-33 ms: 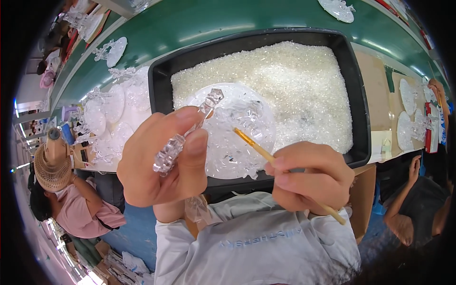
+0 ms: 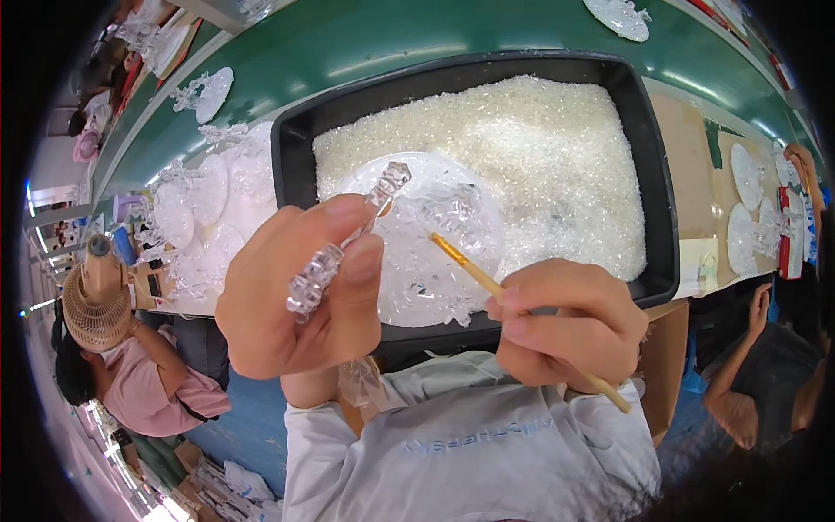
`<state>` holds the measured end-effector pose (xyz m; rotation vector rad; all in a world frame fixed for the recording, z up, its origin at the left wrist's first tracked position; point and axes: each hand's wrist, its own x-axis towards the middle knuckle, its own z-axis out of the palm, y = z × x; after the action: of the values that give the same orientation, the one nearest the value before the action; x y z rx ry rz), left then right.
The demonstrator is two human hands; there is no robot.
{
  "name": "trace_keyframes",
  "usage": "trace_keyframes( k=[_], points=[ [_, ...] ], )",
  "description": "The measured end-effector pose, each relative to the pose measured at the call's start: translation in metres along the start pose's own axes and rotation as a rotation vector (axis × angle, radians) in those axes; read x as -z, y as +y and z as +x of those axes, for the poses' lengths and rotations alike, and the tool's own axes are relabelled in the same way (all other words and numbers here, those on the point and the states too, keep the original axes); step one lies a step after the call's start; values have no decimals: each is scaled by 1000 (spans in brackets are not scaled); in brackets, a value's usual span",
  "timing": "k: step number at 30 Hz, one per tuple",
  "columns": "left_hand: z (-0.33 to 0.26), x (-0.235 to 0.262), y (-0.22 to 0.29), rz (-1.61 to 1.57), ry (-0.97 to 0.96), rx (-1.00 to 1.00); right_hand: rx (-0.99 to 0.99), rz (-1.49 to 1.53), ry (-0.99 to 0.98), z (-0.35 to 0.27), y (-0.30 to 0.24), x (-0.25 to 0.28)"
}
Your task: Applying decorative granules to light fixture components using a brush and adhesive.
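Observation:
My left hand (image 2: pixel 296 296) pinches a clear faceted ornament piece (image 2: pixel 315 280) between thumb and fingers, and its ends stick out on both sides of the grip. In my right hand (image 2: pixel 570 322) is a thin paintbrush (image 2: pixel 474 271) with a pale wooden handle, held like a pen. The brush's orange-brown tip points up and left, a short way from the ornament piece. Behind both lies a round clear disc (image 2: pixel 409 296) with clear crystal-like parts on it, at the near left of the black tray (image 2: pixel 665 217). Whether the brush tip touches the disc, I cannot tell.
Pale glittering granules (image 2: pixel 557 148) fill the tray. Several clear discs with ornaments (image 2: pixel 209 187) crowd the table at left; others (image 2: pixel 744 178) stand at right. Beyond is a green tabletop (image 2: pixel 417 35). One person sits at left by a tan fan (image 2: pixel 96 304), another at right.
My left hand and the clear piece have shifted very slightly to the right. The brush has barely moved.

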<state>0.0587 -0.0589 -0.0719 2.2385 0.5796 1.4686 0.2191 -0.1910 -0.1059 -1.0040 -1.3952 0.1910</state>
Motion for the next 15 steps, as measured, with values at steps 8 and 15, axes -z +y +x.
trace_keyframes(
  k=[8, 15],
  points=[
    [3, 3, 3, 7, -81, -47, -33, 28, -25, -1, 0, 2],
    [12, 4, -3, -29, -154, -191, 94, -48, 94, -4, -3, 10]
  ],
)
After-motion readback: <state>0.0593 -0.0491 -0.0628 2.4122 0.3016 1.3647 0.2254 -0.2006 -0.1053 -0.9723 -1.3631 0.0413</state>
